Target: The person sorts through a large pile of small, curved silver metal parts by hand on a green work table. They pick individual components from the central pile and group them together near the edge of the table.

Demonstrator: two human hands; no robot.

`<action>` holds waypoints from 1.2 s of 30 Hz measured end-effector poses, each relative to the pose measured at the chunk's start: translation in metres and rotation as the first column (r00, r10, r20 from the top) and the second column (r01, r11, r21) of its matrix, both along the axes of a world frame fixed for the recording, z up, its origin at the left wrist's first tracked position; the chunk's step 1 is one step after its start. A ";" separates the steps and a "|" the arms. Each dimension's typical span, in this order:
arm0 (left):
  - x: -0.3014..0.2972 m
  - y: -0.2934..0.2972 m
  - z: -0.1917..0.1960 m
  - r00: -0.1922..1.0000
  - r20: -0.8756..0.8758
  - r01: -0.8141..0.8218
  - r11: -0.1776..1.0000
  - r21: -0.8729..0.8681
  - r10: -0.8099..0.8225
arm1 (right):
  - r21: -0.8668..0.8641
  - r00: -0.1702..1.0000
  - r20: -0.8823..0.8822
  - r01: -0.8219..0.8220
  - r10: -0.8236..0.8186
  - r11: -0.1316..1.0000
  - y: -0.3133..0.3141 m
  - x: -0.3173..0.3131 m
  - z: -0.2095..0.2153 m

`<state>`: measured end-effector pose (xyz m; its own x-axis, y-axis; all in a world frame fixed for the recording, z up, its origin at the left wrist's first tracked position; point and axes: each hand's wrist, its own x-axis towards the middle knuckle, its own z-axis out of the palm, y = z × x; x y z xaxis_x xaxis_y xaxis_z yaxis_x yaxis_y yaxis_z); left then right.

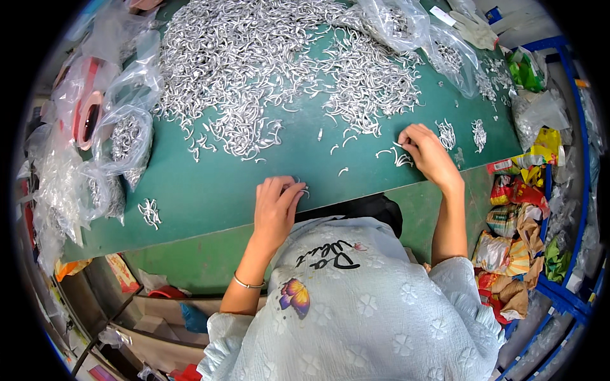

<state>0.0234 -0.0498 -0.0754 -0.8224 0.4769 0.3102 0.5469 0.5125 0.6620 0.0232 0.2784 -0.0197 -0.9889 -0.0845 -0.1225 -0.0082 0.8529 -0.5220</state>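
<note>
I see a few small curved metal hooks (397,155) lying loose on the green counter (210,190), right under the fingertips of the right hand (429,154). That hand rests palm down, its fingers bent over the hooks; whether the grip has actually closed on one I cannot tell. The left hand (274,206) lies closer to the body at the counter's near edge, fingers curled together, and a sliver of metal (305,190) shows at its fingertips; it looks pinched there, but the piece is too small for me to be sure. A thin bracelet (246,284) circles the left wrist.

Between the two hands a single hook (343,171) sits alone, apart from both. Farther back, a broad heap of the same silvery hooks (267,70) covers most of the counter's far half. Two small neat bunches (462,134) lie just beyond the right hand, and another small cluster (150,213) lies well to the left.

Clear plastic bags (124,136) holding more hooks crowd the left edge, with others at the far right corner (445,47). A white glove (475,28) lies at the far edge. To the right, crumpled coloured wrappers (515,241) pile up inside a blue metal frame (569,298). Cardboard boxes (152,317) stand under the counter at the lower left.
</note>
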 end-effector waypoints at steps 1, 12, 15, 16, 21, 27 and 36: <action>0.000 -0.001 0.000 1.000 0.001 -0.001 1.000 -0.001 0.001 | -0.027 1.000 0.019 -0.017 0.018 0.999 -0.001 -0.002 0.002; 0.000 0.000 -0.001 1.000 -0.015 -0.006 1.000 0.002 0.006 | -0.020 0.946 -0.312 -0.098 0.087 0.995 -0.059 -0.035 -0.028; 0.000 0.003 -0.001 1.000 -0.008 -0.015 1.000 0.021 0.015 | -0.181 0.957 -0.288 -0.076 0.021 0.981 -0.067 -0.039 -0.040; 0.000 0.002 0.000 1.000 -0.006 -0.016 1.000 0.019 0.017 | -0.261 0.961 -0.278 -0.084 0.008 0.962 -0.073 -0.044 -0.040; -0.001 0.002 -0.001 1.000 -0.013 -0.006 1.000 0.025 0.006 | -0.869 0.984 0.160 0.178 -0.079 0.462 -0.080 -0.070 -0.036; 0.001 0.001 -0.002 1.000 -0.006 -0.012 0.999 0.036 0.012 | -0.691 0.994 0.029 0.096 -0.105 0.717 -0.057 -0.055 -0.020; 0.000 0.000 -0.002 1.000 -0.006 -0.001 0.999 0.032 0.001 | 0.044 0.964 -0.264 -0.027 0.038 0.999 -0.087 -0.041 -0.034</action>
